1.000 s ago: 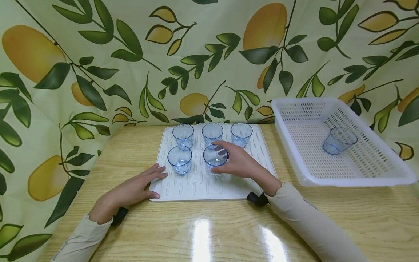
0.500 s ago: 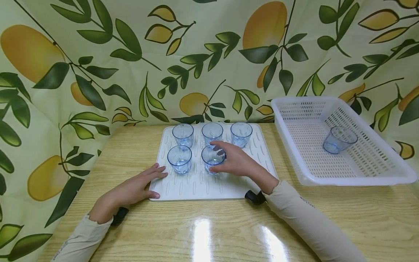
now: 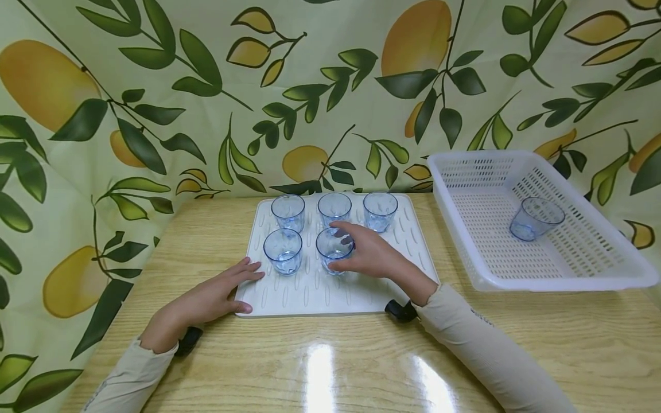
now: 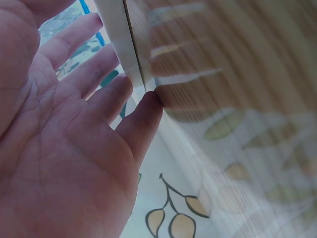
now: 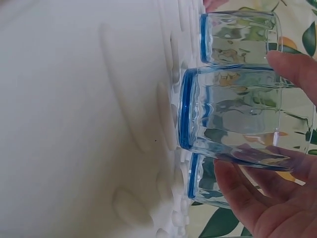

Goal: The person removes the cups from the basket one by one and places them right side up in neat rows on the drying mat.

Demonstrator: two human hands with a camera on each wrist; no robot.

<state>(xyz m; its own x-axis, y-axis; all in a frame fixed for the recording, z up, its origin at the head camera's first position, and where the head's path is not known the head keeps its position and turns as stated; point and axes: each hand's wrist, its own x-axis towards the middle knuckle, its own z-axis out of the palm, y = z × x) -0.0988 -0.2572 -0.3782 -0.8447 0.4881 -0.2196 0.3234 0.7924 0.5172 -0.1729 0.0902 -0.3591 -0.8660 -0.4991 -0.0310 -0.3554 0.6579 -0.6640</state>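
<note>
My right hand [image 3: 373, 252] grips a clear blue-tinted drinking glass [image 3: 328, 251] standing in the front row on a white ridged drying mat [image 3: 315, 301]. In the right wrist view, the thumb [image 5: 293, 67] and the fingers [image 5: 242, 191] lie on opposite sides of that glass [image 5: 237, 114], whose thick blue base meets the mat. Left of it on the mat stands a matching glass [image 3: 283, 253], with several more in the back row. My left hand [image 3: 219, 293] rests at the mat's left edge, fingers extended, holding nothing; in the left wrist view its fingertips touch the edge.
A white perforated plastic basket [image 3: 563, 285] stands to the right, with one tilted glass [image 3: 537, 219] inside. The wooden table [image 3: 248, 367] carries everything. A cloth with a fruit and leaf print [image 3: 330, 103] hangs behind and at the left.
My right hand has shifted slightly left with the glass, bringing it a little nearer its front-row neighbour. My left hand has stayed at the mat's edge.
</note>
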